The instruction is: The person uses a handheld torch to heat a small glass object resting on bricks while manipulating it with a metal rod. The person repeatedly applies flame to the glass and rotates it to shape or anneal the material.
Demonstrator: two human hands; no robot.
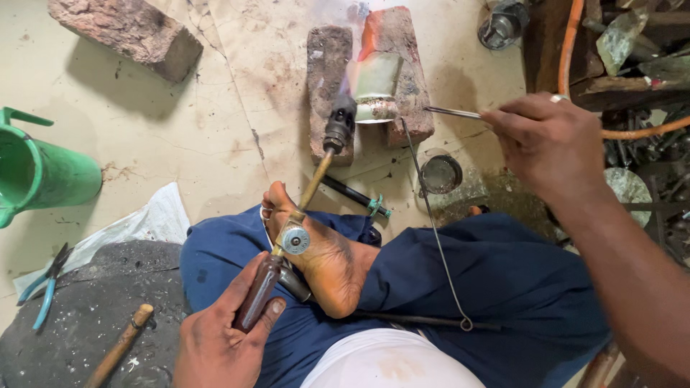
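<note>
Torch (pixel 316 179) gripped in left hand (pixel 219 341) — right hand (pixel 550 144) pinches rod (pixel 453 112) beside metal piece (pixel 375 86)

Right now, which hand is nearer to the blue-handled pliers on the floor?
Left. The left hand grips the torch handle just right of the pliers; the right hand is far across, holding a thin rod.

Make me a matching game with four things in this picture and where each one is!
Things:
1. green plastic watering can
2. blue-handled pliers
3. gas torch with dark handle
4. thin metal tweezers

Places:
A. in the right hand
B. at the left edge of the floor
C. in the left hand
D. on the dark mat, lower left

Pairs: 1-B, 2-D, 3-C, 4-A
</note>
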